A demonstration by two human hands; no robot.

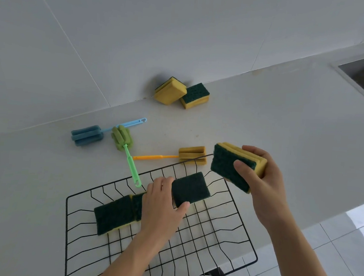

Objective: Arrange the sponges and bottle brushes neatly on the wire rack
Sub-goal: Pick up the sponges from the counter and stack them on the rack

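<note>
On the pale grey counter (287,115), a black wire rack (229,246) sat at the near edge, one corner appearing to overhang the tiled floor; a firm push could have tipped it. Inside lay a row of green-topped yellow sponges: one flat at the left end (114,215), one mostly hidden under the left hand (162,204), and one (191,188) that hand pinched between thumb and fingers, which could have slid askew and broken the line. The right hand (263,177) clasped two stacked sponges (233,166) above the rack's far corner; a loose grip risked dropping one. Two more sponges (181,93) waited by the wall. The blue (87,135), green (123,139) and yellow foam bottle brushes (191,154) lay on the counter beyond the rack, the green one's handle touching the rim.
</note>
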